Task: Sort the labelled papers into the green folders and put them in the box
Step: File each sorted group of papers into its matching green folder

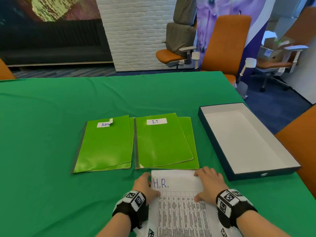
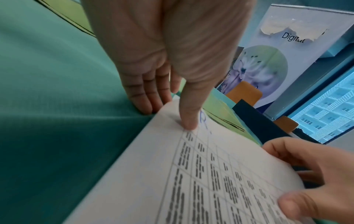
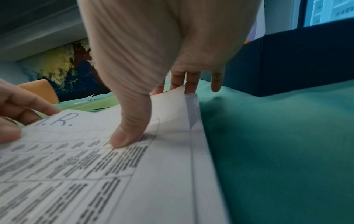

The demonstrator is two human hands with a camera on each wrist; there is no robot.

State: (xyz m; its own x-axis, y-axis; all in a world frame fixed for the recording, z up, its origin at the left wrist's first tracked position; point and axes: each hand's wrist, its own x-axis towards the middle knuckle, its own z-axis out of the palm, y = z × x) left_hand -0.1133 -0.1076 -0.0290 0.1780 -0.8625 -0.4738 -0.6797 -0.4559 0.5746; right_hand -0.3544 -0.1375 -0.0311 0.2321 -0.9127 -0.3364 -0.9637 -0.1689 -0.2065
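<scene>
**Both hands on the H.R. sheet**

Nearest us lies the H.R. paper (image 1: pixel 179 202), a printed table with "H.R." handwritten in blue at its top; it sits on the green cloth (image 1: pixel 51 151) at the near edge, on top of at least one more sheet whose edge shows along its right side in the right wrist view; our left hand (image 1: pixel 145 187) grips its left edge, thumb (image 2: pixel 188 119) pressed down on top just by the lettering, the fingers (image 2: pixel 141 97) curled down at the edge against the cloth, and whether they reach under the sheet we cannot tell; our right hand (image 1: pixel 209 183) grips the top right corner, thumb (image 3: pixel 124 136) flat on the printed table, the fingers (image 3: pixel 191 81) beyond and under the corner, which is lifted slightly off the sheet below; both wrists wear black bands with square coded markers.

Just beyond the paper lie two green folders side by side, closed and flat; the left one, the Admin folder (image 1: pixel 104 144), carries a white label with its corner folded over so only "Adm" reads; the right one, the I.T folder (image 1: pixel 162 141), lies with its covers skewed apart, its near edge close to the paper's top edge; a strip of cloth separates the two.

To our right sits the box (image 1: pixel 213 117), dark outside, white inside, open-topped, set at an angle near the table's right edge; orange chairs (image 1: pixel 225 45) stand beyond the table.
</scene>
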